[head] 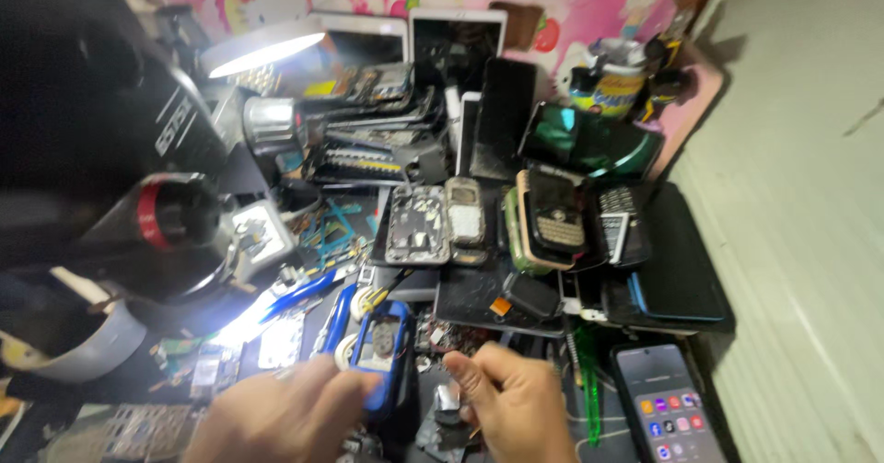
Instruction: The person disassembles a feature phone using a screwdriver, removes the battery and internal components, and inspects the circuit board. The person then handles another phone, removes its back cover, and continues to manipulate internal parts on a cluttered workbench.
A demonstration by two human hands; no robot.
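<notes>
Cluttered with old phones point(552, 219) and parts, the workbench point(686, 270) is lying under a bright lamp point(262, 51). Left hand point(276, 417) fingers are gripping the blue phone body point(382, 353) near centre; right hand point(516, 403) is curling loosely beside it, holding nothing visible. Steadying the body firmly is probably helping here.

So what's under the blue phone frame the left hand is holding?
Beneath the blue phone frame, held by the left hand, only dark bench clutter of small parts shows. Whatever lies directly under the frame is covered by it and the hand.
</notes>
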